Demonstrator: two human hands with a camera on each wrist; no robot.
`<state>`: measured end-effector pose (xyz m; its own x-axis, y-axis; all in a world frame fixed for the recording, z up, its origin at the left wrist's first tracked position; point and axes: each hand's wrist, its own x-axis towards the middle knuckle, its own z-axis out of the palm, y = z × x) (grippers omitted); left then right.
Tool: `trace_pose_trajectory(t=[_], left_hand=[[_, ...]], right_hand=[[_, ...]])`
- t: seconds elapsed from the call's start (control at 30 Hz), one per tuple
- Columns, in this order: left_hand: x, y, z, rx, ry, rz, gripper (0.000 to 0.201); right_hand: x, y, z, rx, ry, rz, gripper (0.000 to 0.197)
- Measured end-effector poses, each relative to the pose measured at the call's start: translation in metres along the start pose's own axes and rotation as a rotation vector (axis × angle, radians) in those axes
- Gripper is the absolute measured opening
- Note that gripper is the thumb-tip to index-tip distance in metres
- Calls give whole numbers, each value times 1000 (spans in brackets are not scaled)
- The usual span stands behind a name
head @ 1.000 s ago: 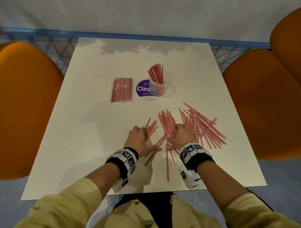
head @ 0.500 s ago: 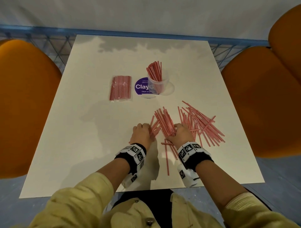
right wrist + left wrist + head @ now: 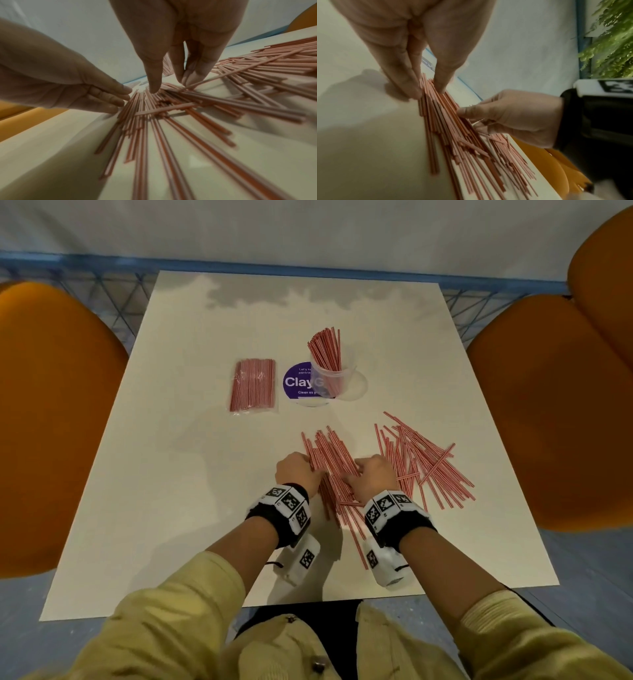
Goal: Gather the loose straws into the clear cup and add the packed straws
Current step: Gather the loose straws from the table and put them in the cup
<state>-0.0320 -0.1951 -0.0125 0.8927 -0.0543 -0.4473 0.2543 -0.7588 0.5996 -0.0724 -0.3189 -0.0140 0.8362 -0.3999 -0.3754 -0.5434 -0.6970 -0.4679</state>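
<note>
Straws (image 3: 330,463) lie loose on the white table (image 3: 178,508) at the lower middle of the head view, and I have a hand on each side of this bunch so I can squeeze it into one tidy sheaf that will lift together. My left hand (image 3: 295,472) sits at the bunch's left edge with its fingers (image 3: 406,81) nearly straight and pressed tip-down against the outer straws, the thumb resting on top; it pushes, it does not clasp. My right hand (image 3: 371,475) mirrors it from the right, fingers (image 3: 192,75) pointing down onto the pile, the thumb reaching across the top, nothing yet enclosed. A second, messier heap (image 3: 421,460) fans out toward the right of the frame, crossing at all angles, left for a later sweep, I judge. The clear cup (image 3: 330,378) stands in the upper middle, already holding an upright bundle, with a purple round sticker (image 3: 298,383) just left of it. The packed straws (image 3: 253,385) lie flat further left, untouched, since they go in last.
</note>
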Motion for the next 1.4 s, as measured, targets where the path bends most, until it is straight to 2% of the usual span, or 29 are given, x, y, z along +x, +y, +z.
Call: trace_pose_trajectory(t=[0.13,0.2,0.43,0.63,0.87,1.0,1.1,1.13,1.3,1.33,1.4], left_hand=[[-2,8,5,-55,-92,3,19],[1,11,10,-56,-128,19,21],[15,14,21,-92,-206,-4,47],[21,22,15,-278,-237,-71,56],[26,20,0,-428,-158,30,45],[29,20,-7,-542,-103,49,37],[29,20,-14,-784,-136,7,21],[27,20,-17,-791,-168,15,21],[20,19,-18,-697,-270,135,45],[19,19,-18,-718,-271,136,42],[18,18,-17,-786,-240,132,19]], right_hand=[[0,-8,3,72,-5,-33,29],[3,-13,6,112,-13,-24,23],[10,-18,6,276,-70,58,30],[16,-31,7,328,-116,-29,33],[23,-35,-1,612,7,0,31],[26,-41,-11,635,65,-37,28],[33,-45,-15,643,156,-40,31],[34,-48,-15,666,163,-38,32],[35,-63,-10,706,132,-54,29],[32,-66,-12,708,136,-67,29],[31,-66,-13,664,147,-121,26]])
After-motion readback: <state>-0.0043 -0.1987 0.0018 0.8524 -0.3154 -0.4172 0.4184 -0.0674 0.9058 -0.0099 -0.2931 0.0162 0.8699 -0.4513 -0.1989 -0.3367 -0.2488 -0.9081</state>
